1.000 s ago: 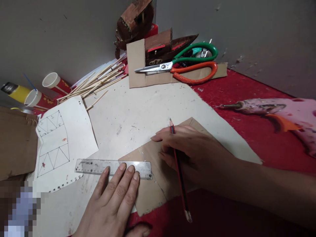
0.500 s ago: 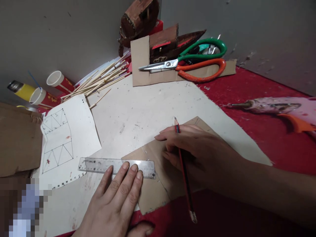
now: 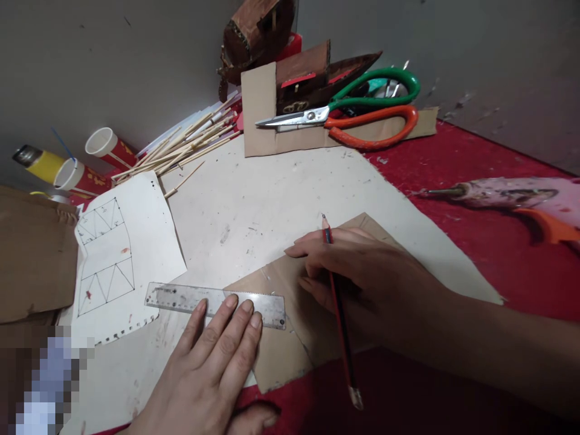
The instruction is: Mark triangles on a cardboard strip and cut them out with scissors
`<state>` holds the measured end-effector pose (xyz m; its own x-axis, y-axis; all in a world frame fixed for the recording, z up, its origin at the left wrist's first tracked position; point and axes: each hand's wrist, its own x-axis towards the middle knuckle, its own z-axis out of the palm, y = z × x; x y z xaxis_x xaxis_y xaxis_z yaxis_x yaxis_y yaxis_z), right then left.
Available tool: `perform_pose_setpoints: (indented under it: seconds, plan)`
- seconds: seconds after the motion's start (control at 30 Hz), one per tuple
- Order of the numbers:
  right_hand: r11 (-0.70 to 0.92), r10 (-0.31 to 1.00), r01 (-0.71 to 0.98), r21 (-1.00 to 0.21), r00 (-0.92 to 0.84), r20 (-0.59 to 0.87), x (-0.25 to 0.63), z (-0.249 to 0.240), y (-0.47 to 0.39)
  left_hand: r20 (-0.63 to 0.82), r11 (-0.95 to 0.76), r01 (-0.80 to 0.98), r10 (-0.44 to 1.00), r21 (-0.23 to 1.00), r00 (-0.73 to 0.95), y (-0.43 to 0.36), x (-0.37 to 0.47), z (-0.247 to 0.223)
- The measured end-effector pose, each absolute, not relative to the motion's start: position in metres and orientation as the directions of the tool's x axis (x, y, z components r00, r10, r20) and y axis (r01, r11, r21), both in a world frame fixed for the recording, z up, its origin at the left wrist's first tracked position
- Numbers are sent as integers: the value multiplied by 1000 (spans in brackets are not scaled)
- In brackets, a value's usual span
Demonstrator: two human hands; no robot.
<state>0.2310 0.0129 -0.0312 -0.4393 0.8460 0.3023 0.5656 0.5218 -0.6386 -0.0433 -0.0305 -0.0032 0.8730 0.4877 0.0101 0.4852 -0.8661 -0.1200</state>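
Observation:
My left hand (image 3: 212, 356) lies with its fingers stretched out, the fingertips pressing on a clear plastic ruler (image 3: 267, 311). The ruler's right end rests over a piece of brown cardboard (image 3: 283, 356), and its left end reaches to the edge of a drawing sheet. On the cardboard, my right hand (image 3: 348, 272) has a red and black pencil (image 3: 339, 314) tucked between its fingers, its sharpened tip pointing away from me and its eraser end toward me. The right thumb and palm are partly hidden, and that hand covers much of the cardboard.
A white sheet with truss drawings (image 3: 154, 241) lies at left. Behind it stand paper cups (image 3: 102, 145) and wooden sticks (image 3: 190, 142). Scissors (image 3: 317, 116) lie on cardboard before brown model boats (image 3: 303, 75). A pink glue gun (image 3: 507, 193) is at right on the red cloth (image 3: 507, 260).
The ruler's left end has swung slightly away from me under my left fingers. My right hand and the pencil stay nearly in place; the view has shifted a little.

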Motion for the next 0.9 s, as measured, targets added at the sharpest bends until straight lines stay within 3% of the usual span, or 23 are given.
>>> perform_pose_setpoints:
  seconds: [0.53,0.9]
  plan:
    - [534,840,557,-636,-437,322,230,-31,14,22,-866,482,484,-129,875,-30,-43,-4]
    - [526,845,561,-640,-432,315,230,-32,13,66,-851,521,518,-68,853,-29,-40,-1]
